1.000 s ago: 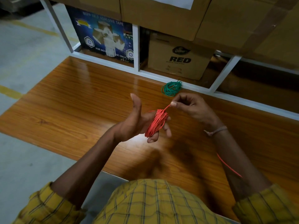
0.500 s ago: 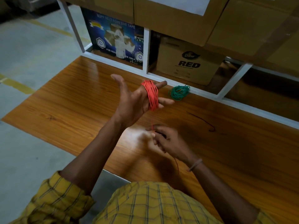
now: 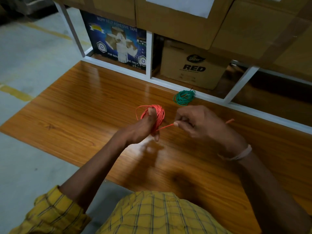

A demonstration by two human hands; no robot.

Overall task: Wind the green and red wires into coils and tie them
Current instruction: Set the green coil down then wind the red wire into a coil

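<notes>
Cardboard boxes [image 3: 189, 65] fill a white rack [image 3: 149, 54] behind a glossy wooden board [image 3: 84, 105] laid on a grey floor [image 3: 25, 56]. One person in a yellow checked shirt [image 3: 152, 215] works over the board with two bare hands. One red coil [image 3: 157, 115] sits wound round the fingers of the left hand [image 3: 143, 127], which are curled through it. From the coil's near side a short taut strand runs right to the right hand [image 3: 195, 122], which pinches it between thumb and fingers; the loose red tail [image 3: 229, 121] shows past that hand. One green coil [image 3: 184, 97] lies on the board beyond both hands, nearer the right hand, just beside the rack rail. Winding red looks nearly done; tying is not yet done.
</notes>
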